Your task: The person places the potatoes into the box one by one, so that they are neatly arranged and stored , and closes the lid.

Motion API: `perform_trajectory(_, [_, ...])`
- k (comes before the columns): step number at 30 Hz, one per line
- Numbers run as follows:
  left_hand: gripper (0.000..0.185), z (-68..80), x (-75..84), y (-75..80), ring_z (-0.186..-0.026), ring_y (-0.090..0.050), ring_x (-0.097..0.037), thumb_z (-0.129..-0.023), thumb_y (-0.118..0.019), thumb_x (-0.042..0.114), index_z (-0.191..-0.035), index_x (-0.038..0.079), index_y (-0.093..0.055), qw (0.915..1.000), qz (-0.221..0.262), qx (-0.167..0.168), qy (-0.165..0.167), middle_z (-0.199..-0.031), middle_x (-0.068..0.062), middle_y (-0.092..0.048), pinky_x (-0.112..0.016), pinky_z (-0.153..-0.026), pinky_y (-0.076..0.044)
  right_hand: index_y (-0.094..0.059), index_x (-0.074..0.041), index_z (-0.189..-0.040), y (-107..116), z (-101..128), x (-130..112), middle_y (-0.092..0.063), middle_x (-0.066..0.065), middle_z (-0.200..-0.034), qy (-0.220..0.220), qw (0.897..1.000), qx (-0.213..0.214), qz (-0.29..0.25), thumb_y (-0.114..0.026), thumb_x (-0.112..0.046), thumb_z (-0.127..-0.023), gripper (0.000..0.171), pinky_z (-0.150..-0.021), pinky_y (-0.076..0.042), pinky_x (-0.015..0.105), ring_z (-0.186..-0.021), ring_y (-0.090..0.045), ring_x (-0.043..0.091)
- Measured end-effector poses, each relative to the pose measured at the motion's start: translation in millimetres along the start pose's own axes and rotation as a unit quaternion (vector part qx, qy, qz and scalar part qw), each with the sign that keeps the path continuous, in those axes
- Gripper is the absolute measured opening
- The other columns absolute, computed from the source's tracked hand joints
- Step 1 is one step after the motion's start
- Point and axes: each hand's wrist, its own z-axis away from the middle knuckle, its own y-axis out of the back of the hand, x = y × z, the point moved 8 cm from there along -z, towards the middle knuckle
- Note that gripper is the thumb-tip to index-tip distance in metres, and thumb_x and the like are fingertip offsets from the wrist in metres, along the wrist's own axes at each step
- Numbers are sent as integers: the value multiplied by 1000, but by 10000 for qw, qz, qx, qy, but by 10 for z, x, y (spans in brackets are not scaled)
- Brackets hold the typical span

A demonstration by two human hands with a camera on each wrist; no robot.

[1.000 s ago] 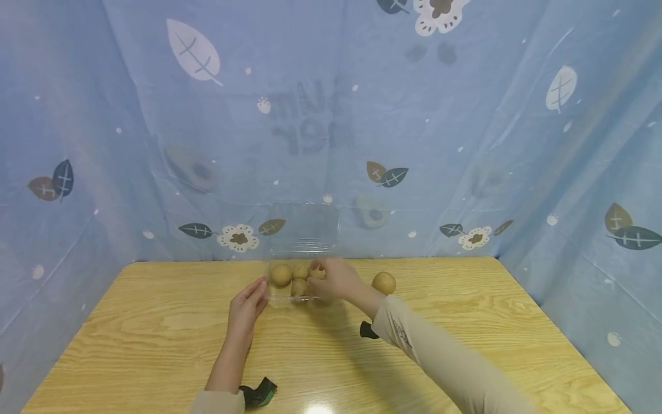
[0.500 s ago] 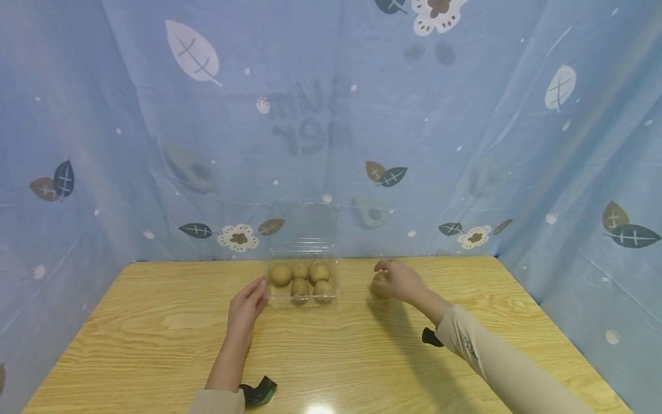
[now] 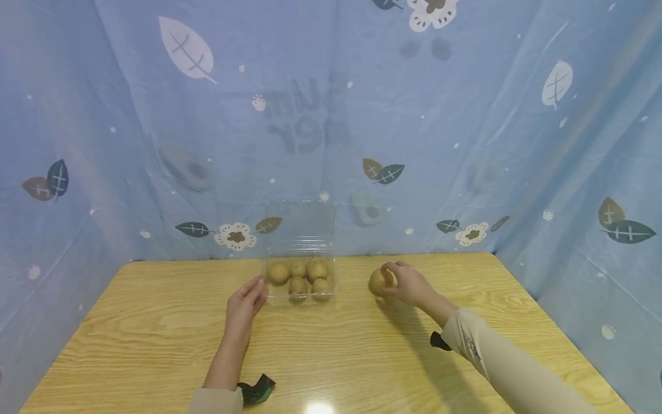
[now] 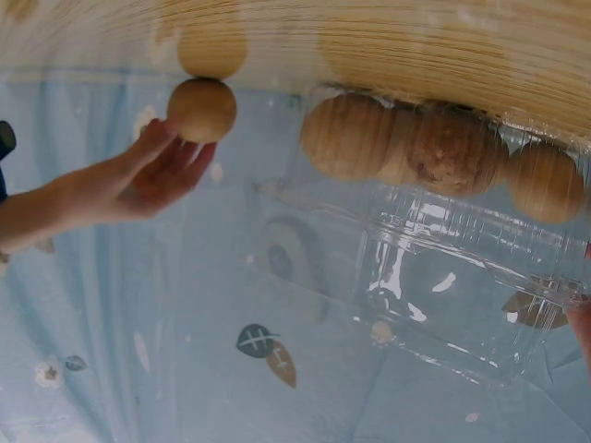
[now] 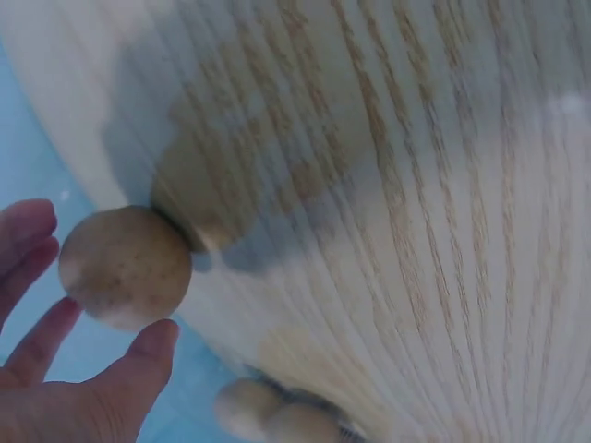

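A: Loose round brown fruit (image 3: 378, 282) on the table (image 3: 155, 345), near the far edge, right of centre. Gripped by the right hand (image 3: 408, 283), fingers and thumb curled round it; wrist view confirms fingertips (image 5: 157, 340) on its skin (image 5: 125, 268). Sitting on the wood or just lifted: cannot tell.

B: Left side?

A: Left hand (image 3: 245, 303) flat on the table, fingers straight and relaxed, tips touching the left wall of the clear plastic clamshell box (image 3: 331, 287). Holding nothing.

B: Box contents?

A: Five similar fruits (image 3: 299, 279) inside, packed close, touching. Lid (image 3: 305, 224) hinged up at the back, leaning on the backdrop. Box at the far edge, centre; well apart from the held fruit.

B: Any readable text?

A: Only mirrored dark lettering showing through the blue leaf-print sheet (image 3: 465, 115) behind the table, too faint to read. No label visible on the box. Small print on the beige right sleeve (image 3: 496, 368), illegible.
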Motion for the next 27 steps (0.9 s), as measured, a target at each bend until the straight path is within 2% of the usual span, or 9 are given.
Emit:
perform_trajectory(3, [51, -9, -5, 6, -127, -36, -20, -95, -48, 27, -138, 2, -36, 10000, 8, 11, -11, -144, -10, -32, -23, -99, -42, -56, -1, -115, -78, -38, 53, -59, 21, -110, -241, 9995, -148, -132, -76, -23, -72, 52, -79, -51, 47, -95, -58, 34])
perform_trajectory(6, [50, -18, -9, 10, -128, -36, -22, -95, -48, 26, -137, 1, -37, 10000, 47, 41, -20, -144, -11, -33, -19, -95, -44, -54, 0, -119, -155, -78, 100, -58, 22, -112, -415, 9986, -240, -243, -76, -22, -72, 57, -78, -52, 45, -95, -58, 35])
perform_trajectory(10, [49, -27, -12, 16, -128, -37, -22, -95, -49, 25, -136, 2, -39, 9999, 97, 74, 24, -143, -11, -34, -14, -89, -46, -53, 0, -119, -202, -114, 112, -58, 22, -109, -469, 9983, -176, -298, -76, -21, -71, 57, -73, -53, 44, -91, -58, 34])
perform_trajectory(14, [48, -23, -9, 16, -126, -38, -21, -95, -49, 27, -136, 4, -40, 9999, -3, 84, 70, -142, -10, -36, -19, -92, -46, -55, 1, -116, -187, -140, 71, -59, 21, -104, -312, 9988, -50, -380, -77, -19, -69, 56, -68, -53, 41, -85, -58, 31])
perform_trajectory(18, [50, -7, -3, 16, -126, -38, -21, -95, -49, 28, -137, 3, -39, 10000, -33, 67, 64, -142, -9, -35, -24, -98, -43, -56, 5, -113, -75, -203, -67, -62, 19, -101, 126, 9981, 260, -538, -76, -16, -68, 54, -69, -52, 38, -83, -59, 28])
perform_trajectory(21, [50, 2, -1, 20, -125, -37, -20, -95, -48, 28, -137, 3, -38, 10000, -16, 42, 46, -143, -8, -34, -25, -100, -41, -58, 4, -112, 36, -273, -217, -64, 17, -101, 265, 9966, 452, -641, -76, -17, -68, 52, -69, -51, 35, -83, -59, 26])
perform_trajectory(27, [51, -9, -1, -3, -125, -37, -20, -95, -48, 28, -138, 3, -37, 10000, 49, 29, 20, -143, -8, -33, -21, -98, -42, -57, 1, -114, 120, -405, -627, -63, 12, -102, 256, 9931, 307, -1100, -75, -18, -68, 53, -64, -49, 27, -81, -55, 19])
